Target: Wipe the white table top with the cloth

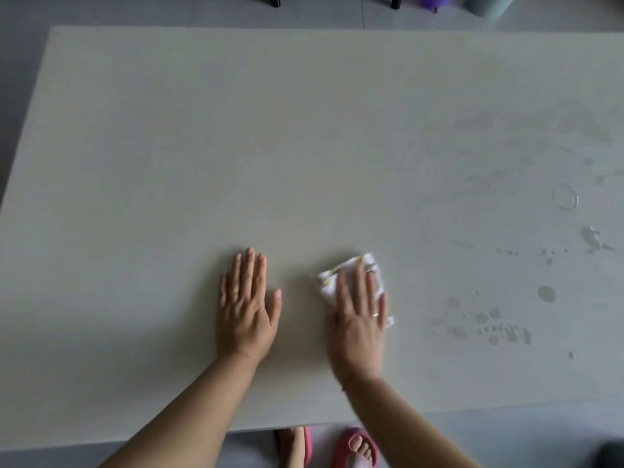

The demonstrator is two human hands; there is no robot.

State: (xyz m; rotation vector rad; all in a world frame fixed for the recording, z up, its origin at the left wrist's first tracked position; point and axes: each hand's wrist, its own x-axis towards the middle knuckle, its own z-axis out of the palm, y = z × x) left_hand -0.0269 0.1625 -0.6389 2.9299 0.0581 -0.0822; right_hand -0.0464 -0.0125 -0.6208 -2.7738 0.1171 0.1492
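Left hand (245,310), right hand (360,320), one cloth (328,282), one table (236,146)

no readable text, labels or numbers anywhere

I see the table top (304,130) filling most of the frame. The left hand (244,309) lies flat on it, just left of lower centre. The right hand (359,319) lies beside it to the right, on top of the cloth (326,283). Droplets (489,325) are scattered over the table's right side. Two feet (359,449) show below its near edge, and two furniture legs (275,0) stand beyond its far edge.
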